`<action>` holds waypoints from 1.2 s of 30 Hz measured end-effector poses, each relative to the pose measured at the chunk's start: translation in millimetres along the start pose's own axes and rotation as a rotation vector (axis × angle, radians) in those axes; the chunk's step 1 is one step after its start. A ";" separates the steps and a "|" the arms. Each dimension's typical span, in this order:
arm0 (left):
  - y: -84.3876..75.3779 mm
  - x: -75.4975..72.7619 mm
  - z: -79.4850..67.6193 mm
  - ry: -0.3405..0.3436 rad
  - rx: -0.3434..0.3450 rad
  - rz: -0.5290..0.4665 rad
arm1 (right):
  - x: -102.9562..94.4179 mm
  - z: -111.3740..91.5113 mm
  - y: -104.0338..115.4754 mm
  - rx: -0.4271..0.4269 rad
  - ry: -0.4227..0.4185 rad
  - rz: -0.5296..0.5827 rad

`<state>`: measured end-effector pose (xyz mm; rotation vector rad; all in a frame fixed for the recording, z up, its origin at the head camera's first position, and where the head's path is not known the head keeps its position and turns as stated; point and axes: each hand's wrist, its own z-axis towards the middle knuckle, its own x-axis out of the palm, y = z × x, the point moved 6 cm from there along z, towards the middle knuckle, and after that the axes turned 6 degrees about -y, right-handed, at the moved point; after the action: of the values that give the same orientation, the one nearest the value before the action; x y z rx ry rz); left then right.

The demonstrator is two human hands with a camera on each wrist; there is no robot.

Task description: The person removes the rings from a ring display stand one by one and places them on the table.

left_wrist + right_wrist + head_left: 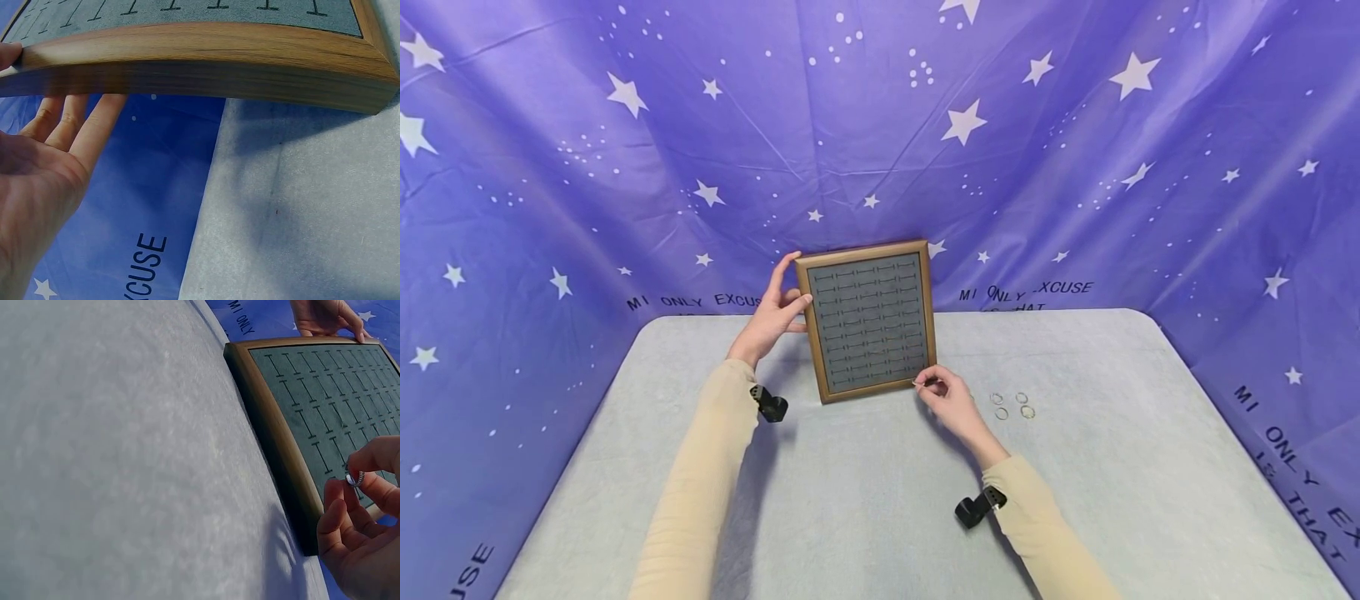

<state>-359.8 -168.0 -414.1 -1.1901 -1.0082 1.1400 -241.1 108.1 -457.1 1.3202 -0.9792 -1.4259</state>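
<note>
A wood-framed ring display board (871, 321) with a dark grey-green padded face and rows of slits stands tilted up on the table. My left hand (771, 317) grips its left edge, thumb on the front of the frame and fingers behind, as the left wrist view shows at the wooden side (206, 78). Near the lower right corner, my right hand (951, 404) pinches a small silver ring (359, 479) between thumb and fingertips. The right wrist view has this ring right before the slits of the padded face (322, 400).
Several loose rings (1002, 413) lie on the pale grey table (865, 500) to the right of my right hand. A purple star-patterned cloth (865, 125) hangs behind the table and along both sides. A black wrist camera (977, 507) sits on the right sleeve.
</note>
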 end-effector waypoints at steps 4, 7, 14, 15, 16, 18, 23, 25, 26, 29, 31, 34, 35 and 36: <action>-0.2 0.0 -0.1 -0.002 0.003 0.010 | -4.8 4.2 -25.3 0.022 -0.016 0.004; -0.6 0.3 -0.1 -0.004 0.003 0.008 | -10.3 6.7 -44.3 0.037 -0.039 -0.007; 0.1 1.9 0.9 0.009 0.019 -0.016 | -25.1 2.2 -53.2 0.043 -0.077 -0.019; 0.4 1.9 1.1 0.010 0.021 -0.019 | -26.9 1.5 -53.6 0.054 -0.077 -0.017; 0.7 1.8 1.4 0.012 0.024 -0.020 | -28.5 0.6 -53.2 0.060 -0.074 -0.016; 1.1 1.6 1.4 0.011 0.024 -0.026 | -31.5 -2.2 -50.7 0.071 -0.063 -0.016; -0.4 -0.3 0.4 0.002 0.030 -0.023 | -38.0 -13.0 -28.2 0.068 -0.035 -0.058; -1.4 -1.1 0.3 0.002 0.035 -0.013 | -40.6 -17.0 -19.7 0.065 -0.031 -0.079; -1.9 -1.2 0.3 0.004 0.036 -0.011 | -42.1 -18.6 -17.2 0.060 -0.028 -0.087; -2.5 -1.0 -0.1 0.015 0.032 -0.007 | -47.8 -19.9 -22.9 0.047 -0.025 -0.114; -2.6 -0.6 -0.5 0.021 0.027 -0.002 | -52.4 -19.3 -33.9 0.043 -0.021 -0.129; -2.5 -0.9 -0.9 0.020 0.018 0.005 | -60.0 -18.9 -50.8 0.030 -0.020 -0.170; -2.6 -1.1 -0.9 0.018 0.017 0.008 | -62.6 -19.5 -54.9 0.022 -0.026 -0.183; -2.3 -1.3 -0.8 0.018 0.016 0.010 | -65.1 -20.3 -57.6 0.013 -0.031 -0.195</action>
<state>-359.0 -169.5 -411.8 -1.1916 -0.9788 1.1413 -227.9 186.3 -498.1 1.4387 -0.8999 -1.5927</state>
